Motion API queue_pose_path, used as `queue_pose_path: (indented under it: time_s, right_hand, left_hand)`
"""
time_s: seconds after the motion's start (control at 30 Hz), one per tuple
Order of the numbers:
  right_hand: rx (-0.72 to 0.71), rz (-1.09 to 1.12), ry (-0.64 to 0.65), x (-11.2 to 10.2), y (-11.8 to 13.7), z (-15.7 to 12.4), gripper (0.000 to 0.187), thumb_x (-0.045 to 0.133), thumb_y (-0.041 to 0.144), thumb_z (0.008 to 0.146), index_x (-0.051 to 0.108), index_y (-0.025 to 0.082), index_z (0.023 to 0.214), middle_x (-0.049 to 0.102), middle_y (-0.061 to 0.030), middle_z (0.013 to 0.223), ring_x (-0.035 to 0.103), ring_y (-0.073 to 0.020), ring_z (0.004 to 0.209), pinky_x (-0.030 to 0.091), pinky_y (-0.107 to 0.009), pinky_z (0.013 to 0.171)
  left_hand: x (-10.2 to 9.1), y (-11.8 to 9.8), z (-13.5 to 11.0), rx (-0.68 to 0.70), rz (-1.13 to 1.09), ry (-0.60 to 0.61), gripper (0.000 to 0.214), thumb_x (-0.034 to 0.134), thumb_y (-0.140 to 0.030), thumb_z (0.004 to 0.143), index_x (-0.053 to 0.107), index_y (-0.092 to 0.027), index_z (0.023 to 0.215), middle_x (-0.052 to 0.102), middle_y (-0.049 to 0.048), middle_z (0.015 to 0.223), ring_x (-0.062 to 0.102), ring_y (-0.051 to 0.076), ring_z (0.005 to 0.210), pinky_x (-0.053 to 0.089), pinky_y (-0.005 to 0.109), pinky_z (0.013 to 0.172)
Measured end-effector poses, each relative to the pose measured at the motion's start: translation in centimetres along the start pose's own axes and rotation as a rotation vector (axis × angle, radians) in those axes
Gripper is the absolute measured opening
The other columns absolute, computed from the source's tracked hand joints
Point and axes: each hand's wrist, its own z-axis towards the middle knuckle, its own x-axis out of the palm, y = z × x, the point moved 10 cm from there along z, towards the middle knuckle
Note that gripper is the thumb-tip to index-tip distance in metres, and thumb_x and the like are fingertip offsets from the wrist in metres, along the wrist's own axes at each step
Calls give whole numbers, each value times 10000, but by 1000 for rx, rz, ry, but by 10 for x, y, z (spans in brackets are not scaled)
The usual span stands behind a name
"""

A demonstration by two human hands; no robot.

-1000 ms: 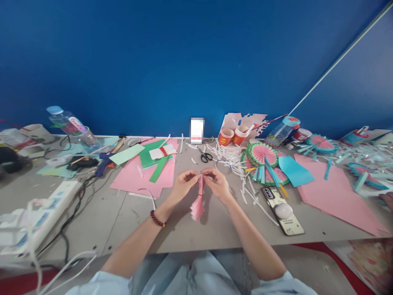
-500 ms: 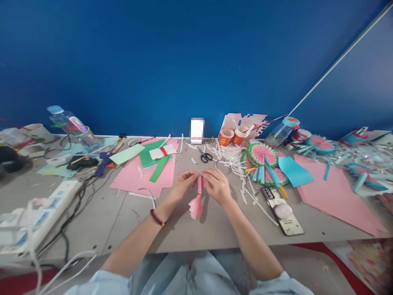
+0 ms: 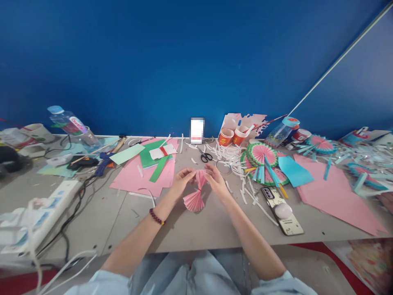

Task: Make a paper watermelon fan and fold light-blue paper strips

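A pleated pink paper fan [image 3: 194, 200], tied at its middle with a red string, hangs between my two hands above the grey table. Its upper half is partly spread, and the lower half flares out toward me. My left hand [image 3: 183, 180] pinches the upper left edge of the pleats. On the other side, the fingers of my right hand [image 3: 216, 181] close on the upper right edge. Black-handled scissors [image 3: 205, 155] lie just beyond my hands, near a heap of white paper strips [image 3: 230, 155].
Pink [image 3: 147, 182] and green sheets [image 3: 153, 153] lie left, past a power strip [image 3: 49, 217]. Finished pleated rosettes [image 3: 262, 157], paper cups [image 3: 225, 137] and a phone [image 3: 284, 213] sit right. Another phone [image 3: 197, 131] stands against the blue wall. Another person's hand [image 3: 387, 200] shows far right.
The pink fan's upper pleats have been pulled wider apart between my fingers. Its lower half now fans out more broadly and swings left. My hands have moved slightly apart.
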Motion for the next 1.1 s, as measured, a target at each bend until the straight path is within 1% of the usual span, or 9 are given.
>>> queue_pose_path:
  time_s: [0.1,0.23,0.33,0.43,0.6,0.67,0.77,0.9,1.1]
  right_hand:
    - [126,79,33,4,-16,0,501,675,395,697,542,229,1151,622,-76,1097,614,-186,938,497,-327,816]
    - [290,127,188,19,-29,-8,513,717,395,669,574,201,1121,693,-56,888,649,-178,790,513,-314,714]
    - [352,137,268,25,-31,-13,439,741,403,640,641,165,995,698,-43,783,639,-154,686,495,-270,631]
    - [385,189,286,28,-31,-15,364,759,393,614,662,150,866,683,-25,724,622,-132,629,482,-253,609]
    - [406,228,167,20,-31,-13,315,783,377,571,642,170,763,655,6,683,593,-110,574,487,-244,570]
    - [401,238,83,12,-30,-11,324,793,377,548,625,174,736,644,13,671,594,-110,581,490,-239,563]
    - [375,273,-14,2,-26,-8,357,796,394,530,603,177,738,636,15,673,598,-114,600,494,-238,564]
    - [360,325,-109,-7,-24,-8,383,810,391,513,574,183,731,613,35,635,572,-103,567,492,-236,553]
    - [338,477,-131,-6,-23,-7,370,821,336,512,538,195,705,616,38,658,571,-100,580,495,-229,554]
  left_hand:
    - [-5,-4,1,29,-28,-30,232,704,-358,678,605,-156,732,567,-11,652,538,101,598,432,235,588]
    - [-11,-8,3,55,-64,-59,233,707,-360,679,608,-159,740,578,-13,698,554,98,629,446,230,588]
    - [-13,-8,5,60,-80,-65,235,709,-360,678,597,-162,735,573,-15,691,562,102,636,451,228,581]
    - [-14,-7,7,69,-62,-68,251,706,-366,680,588,-152,733,563,-6,699,563,106,646,464,233,587]
    - [-19,-11,7,135,96,-123,338,644,-408,734,551,-173,958,573,23,831,572,127,687,471,245,582]
    - [-17,-14,4,152,221,-132,337,629,-414,744,532,-181,967,559,20,845,560,125,697,462,245,598]
    - [-4,-10,0,129,370,-37,361,643,-406,732,517,-192,993,552,19,874,549,131,751,450,249,648]
    - [16,-4,-5,124,443,131,449,693,-343,689,481,-204,1060,557,29,927,546,147,838,441,261,727]
    - [19,-2,-7,101,448,176,491,720,-316,651,488,-213,1071,556,49,1010,546,151,849,459,268,732]
